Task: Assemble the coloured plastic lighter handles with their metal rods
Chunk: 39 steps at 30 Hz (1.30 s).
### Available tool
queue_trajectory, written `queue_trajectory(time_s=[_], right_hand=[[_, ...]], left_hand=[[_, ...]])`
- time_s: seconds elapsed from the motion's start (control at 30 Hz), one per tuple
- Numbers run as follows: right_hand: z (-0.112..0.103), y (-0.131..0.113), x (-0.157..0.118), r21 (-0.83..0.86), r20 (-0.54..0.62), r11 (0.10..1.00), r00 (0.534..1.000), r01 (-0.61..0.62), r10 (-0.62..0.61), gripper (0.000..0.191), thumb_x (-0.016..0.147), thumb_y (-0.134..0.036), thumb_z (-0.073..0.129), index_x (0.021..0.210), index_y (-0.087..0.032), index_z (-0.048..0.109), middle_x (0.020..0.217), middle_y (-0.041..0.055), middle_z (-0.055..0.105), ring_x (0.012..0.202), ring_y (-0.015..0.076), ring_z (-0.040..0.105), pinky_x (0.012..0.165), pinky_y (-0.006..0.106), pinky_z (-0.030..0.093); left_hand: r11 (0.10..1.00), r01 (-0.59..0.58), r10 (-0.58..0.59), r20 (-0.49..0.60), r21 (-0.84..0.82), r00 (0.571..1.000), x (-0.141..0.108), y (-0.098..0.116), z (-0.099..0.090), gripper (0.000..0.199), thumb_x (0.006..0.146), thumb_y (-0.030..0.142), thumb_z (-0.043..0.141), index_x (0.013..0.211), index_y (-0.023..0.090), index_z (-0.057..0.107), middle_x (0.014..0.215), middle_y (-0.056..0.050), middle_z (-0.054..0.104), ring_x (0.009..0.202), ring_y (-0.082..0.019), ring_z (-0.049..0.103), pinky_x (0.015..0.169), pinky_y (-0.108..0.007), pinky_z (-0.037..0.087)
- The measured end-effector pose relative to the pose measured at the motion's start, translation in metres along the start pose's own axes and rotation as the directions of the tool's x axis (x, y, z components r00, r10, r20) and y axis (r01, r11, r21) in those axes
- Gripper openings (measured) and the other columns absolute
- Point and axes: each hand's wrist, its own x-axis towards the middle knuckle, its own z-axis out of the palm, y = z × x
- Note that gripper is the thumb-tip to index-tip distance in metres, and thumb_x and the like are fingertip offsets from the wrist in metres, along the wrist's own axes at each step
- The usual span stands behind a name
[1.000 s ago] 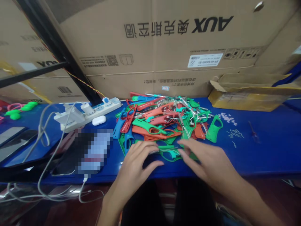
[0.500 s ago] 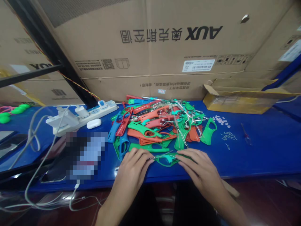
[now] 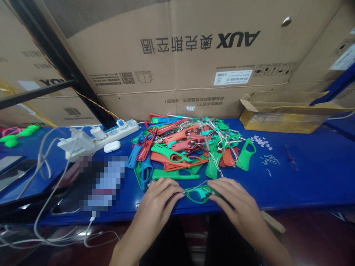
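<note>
At the table's front edge both my hands hold a green lighter casing (image 3: 214, 189) with a finger loop and a teal trigger (image 3: 202, 193). My left hand (image 3: 163, 197) pinches its left end, where a bit of metal shows. My right hand (image 3: 234, 197) grips the right end between thumb and fingers, which hide much of it. A thin rod or wire (image 3: 200, 185) slants over the casing. Just behind lies a green half-shell (image 3: 172, 174), in front of a heap of red, blue, orange and green lighter parts (image 3: 180, 138) with metal tubes and white wires.
To the right lie a green shell (image 3: 245, 159), small pink pieces (image 3: 259, 141), loose screws (image 3: 273, 159) and a screwdriver (image 3: 291, 159). An open carton (image 3: 280, 120) stands behind. On the left are a power strip (image 3: 107, 139), a white case (image 3: 112, 146), cables and a blurred phone (image 3: 105, 184).
The casing and both hands have come slightly closer to the table's front edge. My right thumb has slid lower, showing more of the casing. The view has shifted a little.
</note>
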Motion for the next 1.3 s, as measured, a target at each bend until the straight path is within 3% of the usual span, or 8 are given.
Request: queue_trajectory(time_s=[0.2,0.4,0.53,0.67,1.0,1.3], right_hand=[[0.002,0.002,-0.001,0.025,-0.021,0.996,0.996,-0.086,0.086,0.03,0.101,-0.039,0.058,0.124,-0.025,0.07,0.114,0.0063,0.077,0.11,0.0249,0.071,0.095,0.041,0.061],[0.003,0.0,-0.001,0.03,-0.021,0.994,0.994,-0.105,0.106,0.03,0.102,-0.039,0.057,0.125,-0.026,0.071,0.116,0.0055,0.077,0.114,0.0255,0.071,0.094,0.041,0.062],[0.007,0.001,-0.002,0.03,-0.049,0.997,0.996,-0.067,0.068,0.028,0.102,-0.035,0.057,0.125,-0.024,0.068,0.118,0.0056,0.076,0.116,0.0255,0.068,0.099,0.042,0.06],[0.012,0.002,-0.005,-0.016,-0.086,0.998,0.995,-0.061,0.06,0.02,0.1,-0.034,0.06,0.116,-0.026,0.07,0.123,0.0064,0.072,0.118,0.0283,0.065,0.101,0.048,0.057],[0.014,0.001,-0.005,-0.025,-0.138,0.999,0.989,-0.048,0.044,0.03,0.1,-0.036,0.062,0.128,-0.025,0.063,0.121,0.0067,0.072,0.115,0.0278,0.065,0.096,0.045,0.058],[0.012,0.001,-0.003,0.047,-0.226,0.997,0.972,-0.053,0.063,0.032,0.097,-0.04,0.065,0.127,-0.027,0.064,0.118,0.0047,0.073,0.113,0.0271,0.066,0.094,0.043,0.058]], left_hand=[[0.998,-0.039,0.037,0.027,0.049,0.999,0.007,0.001,-0.004,0.012,0.102,0.022,0.058,0.095,0.023,0.068,0.098,-0.001,0.07,0.09,-0.019,0.061,0.083,-0.035,0.044],[0.977,-0.109,0.114,-0.016,0.182,0.993,0.005,0.004,-0.001,0.013,0.101,0.017,0.055,0.098,0.021,0.067,0.099,-0.003,0.07,0.09,-0.021,0.06,0.077,-0.035,0.044],[0.977,-0.138,0.15,-0.064,0.163,0.987,0.001,-0.002,0.004,0.013,0.101,0.015,0.057,0.102,0.022,0.067,0.1,-0.002,0.071,0.09,-0.02,0.061,0.078,-0.034,0.043],[0.978,-0.134,0.154,-0.116,0.162,0.981,0.0,-0.004,0.007,0.014,0.1,0.015,0.059,0.107,0.023,0.067,0.098,-0.002,0.072,0.09,-0.02,0.062,0.081,-0.035,0.043],[0.968,-0.069,0.114,-0.177,0.24,0.978,-0.001,0.003,0.011,0.009,0.098,0.019,0.061,0.106,0.022,0.065,0.1,-0.003,0.072,0.092,-0.023,0.063,0.085,-0.039,0.044],[0.936,-0.075,0.151,-0.2,0.343,0.968,-0.008,0.001,0.015,0.038,0.097,0.026,0.067,0.133,0.022,0.057,0.121,-0.006,0.072,0.111,-0.027,0.061,0.098,-0.042,0.041]])
